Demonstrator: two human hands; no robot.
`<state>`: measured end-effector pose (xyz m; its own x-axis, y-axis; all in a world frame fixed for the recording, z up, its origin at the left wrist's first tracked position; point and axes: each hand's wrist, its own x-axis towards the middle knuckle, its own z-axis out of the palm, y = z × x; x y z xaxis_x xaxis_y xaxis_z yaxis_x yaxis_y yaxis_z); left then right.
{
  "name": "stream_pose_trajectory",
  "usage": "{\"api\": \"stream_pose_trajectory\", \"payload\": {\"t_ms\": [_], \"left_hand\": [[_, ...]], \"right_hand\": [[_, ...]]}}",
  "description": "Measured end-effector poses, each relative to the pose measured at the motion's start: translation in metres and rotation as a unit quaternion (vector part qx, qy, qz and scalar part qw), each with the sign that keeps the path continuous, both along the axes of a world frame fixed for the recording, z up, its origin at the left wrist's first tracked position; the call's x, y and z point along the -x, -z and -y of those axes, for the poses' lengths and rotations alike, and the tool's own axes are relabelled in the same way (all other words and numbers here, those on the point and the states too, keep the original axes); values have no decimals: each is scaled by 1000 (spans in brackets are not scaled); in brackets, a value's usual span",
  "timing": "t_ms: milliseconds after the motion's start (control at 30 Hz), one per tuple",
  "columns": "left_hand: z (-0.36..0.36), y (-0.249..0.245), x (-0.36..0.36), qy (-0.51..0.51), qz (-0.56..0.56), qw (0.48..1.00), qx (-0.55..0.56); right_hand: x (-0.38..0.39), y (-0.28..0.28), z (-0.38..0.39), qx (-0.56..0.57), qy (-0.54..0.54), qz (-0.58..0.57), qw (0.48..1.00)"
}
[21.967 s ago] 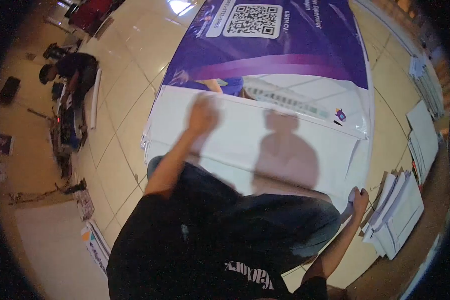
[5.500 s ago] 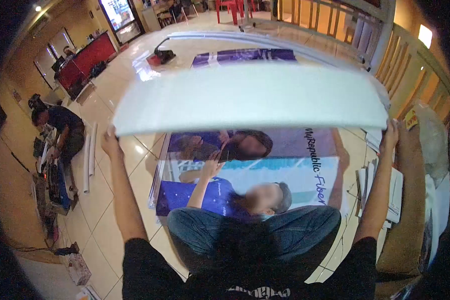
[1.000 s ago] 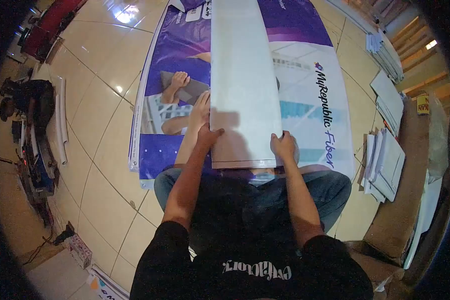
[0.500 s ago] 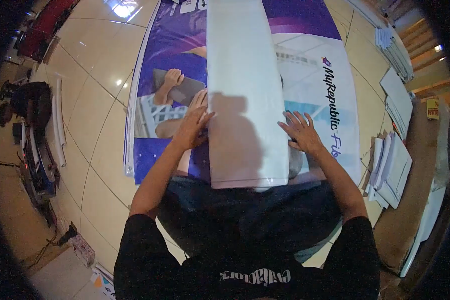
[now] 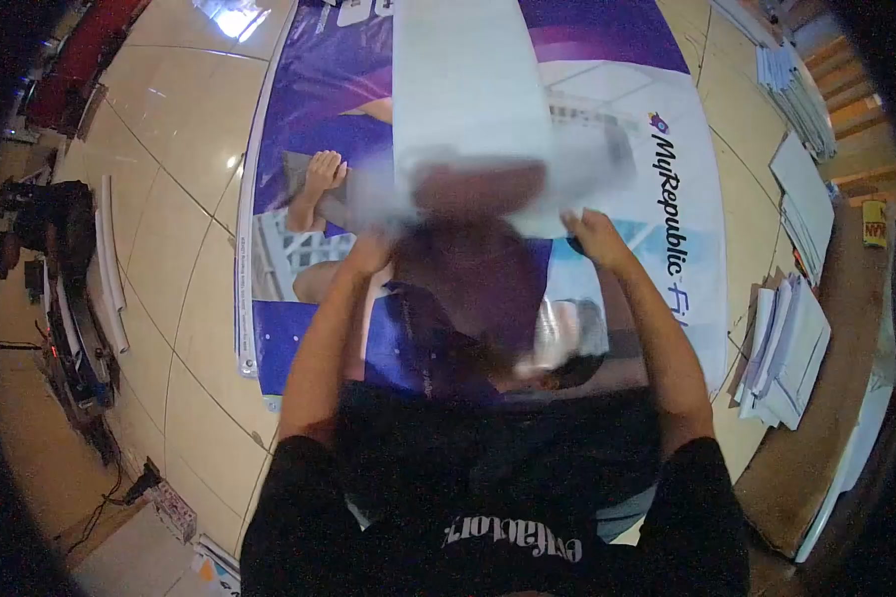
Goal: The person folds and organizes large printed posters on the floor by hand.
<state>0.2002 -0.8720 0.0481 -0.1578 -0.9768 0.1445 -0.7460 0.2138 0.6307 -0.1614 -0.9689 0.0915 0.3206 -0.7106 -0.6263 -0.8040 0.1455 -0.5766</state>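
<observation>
A printed banner [image 5: 607, 269] in purple and white lies on the floor, with lettering on its right part. Along its middle runs a folded white strip [image 5: 468, 80], its plain back facing up. The near part of this strip is raised and smeared by motion, and purple printed surface shows below it. My left hand [image 5: 373, 251], a little blurred, is closed at the left side of the lifted part. At the right side my right hand [image 5: 599, 239] is closed in a fist at its edge. The exact grip of the fingers is partly hidden.
Stacks of white sheets [image 5: 786, 348] stand at the right beside a brown board [image 5: 796, 458]. White rolls or tubes [image 5: 112, 264] and dark equipment [image 5: 65, 214] lie at the left. Tiled floor [image 5: 184, 179] surrounds the banner.
Both hands have gone from lying open at the strip's sides to closed at its edges. The strip's near end has risen and moved away from my body, uncovering printed banner.
</observation>
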Motion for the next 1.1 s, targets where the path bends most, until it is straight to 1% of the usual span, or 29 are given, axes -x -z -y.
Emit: {"api": "stream_pose_trajectory", "payload": {"t_ms": [33, 67, 100, 133, 167, 200, 233, 300, 333, 367, 400, 433, 467, 533, 567, 633, 667, 733, 767, 833, 867, 900, 933, 967, 1033, 1067, 1100], "left_hand": [[8, -1, 5, -129, -258, 946, -146], [15, 12, 2, -204, -237, 929, -196], [16, 6, 5, -206, -238, 931, -185], [15, -1, 13, -250, -169, 939, -167], [12, -23, 28, -294, -63, 943, -144], [9, -46, 43, -340, 43, 931, -128], [5, -50, 46, -340, 43, 932, -120], [-4, -48, 47, -333, 54, 939, -62], [-9, -39, 48, -333, 55, 939, -67], [-12, -30, 49, -334, 63, 940, -29], [-13, -21, 49, -336, 70, 939, 10], [-11, -14, 47, -336, 71, 939, 8], [-9, -14, 47, -337, 70, 939, -16], [-9, -16, 45, -335, 73, 938, -41], [-10, -23, 48, -336, 73, 937, -58], [-9, -35, 49, -338, 69, 937, -63], [-12, -36, 51, -340, 64, 937, -42], [-29, -30, 54, -339, 57, 939, -22], [-40, -22, 50, -309, 88, 946, -33], [-68, -27, 47, -278, 120, 952, -49], [-84, -39, 47, -197, 161, 950, -183], [-99, -46, 45, -111, 197, 923, -311], [-118, -40, 38, -110, 197, 922, -315], [-134, -28, 26, -36, 201, 909, -364], [-139, -36, 12, 37, 205, 889, -407], [-137, -62, 11, -24, 235, 897, -374], [-137, -76, 10, -83, 263, 898, -343]], "right_hand": [[0, 43, 5, 10, 0, 3, 1000], [-3, 75, 12, 78, 100, 107, 986], [-6, 83, 19, 143, 193, 211, 947], [-13, 68, 16, 216, 179, 120, 952], [-22, 52, 5, 287, 168, 27, 943], [-31, 39, -4, 292, 208, 6, 934], [-34, 28, -10, 298, 210, 11, 931], [-38, 13, -23, 362, 173, -56, 914], [-42, 8, -27, 348, 167, -85, 919], [-42, 12, -27, 342, 166, -87, 921], [-43, 17, -25, 338, 153, -115, 922], [-44, 20, -20, 335, 139, -143, 921], [-46, 22, -16, 332, 138, -143, 922], [-50, 25, -14, 325, 133, -176, 920], [-50, 27, -16, 326, 131, -175, 920], [-46, 31, -16, 335, 130, -155, 920], [-46, 30, -19, 341, 134, -154, 918], [-39, 32, -36, 334, 127, -168, 919], [-33, 33, -46, 337, 127, -170, 917], [-14, 36, -76, 273, 47, -146, 950], [-2, 35, -93, 269, 46, -148, 951], [12, 31, -108, 207, -17, -130, 970], [24, 26, -121, 142, -81, -110, 980], [34, 10, -129, 140, -80, -109, 981], [49, -38, -133, 55, -252, -167, 952], [53, -49, -130, 134, -266, -163, 940], [55, -57, -126, 206, -280, -159, 924]]}}
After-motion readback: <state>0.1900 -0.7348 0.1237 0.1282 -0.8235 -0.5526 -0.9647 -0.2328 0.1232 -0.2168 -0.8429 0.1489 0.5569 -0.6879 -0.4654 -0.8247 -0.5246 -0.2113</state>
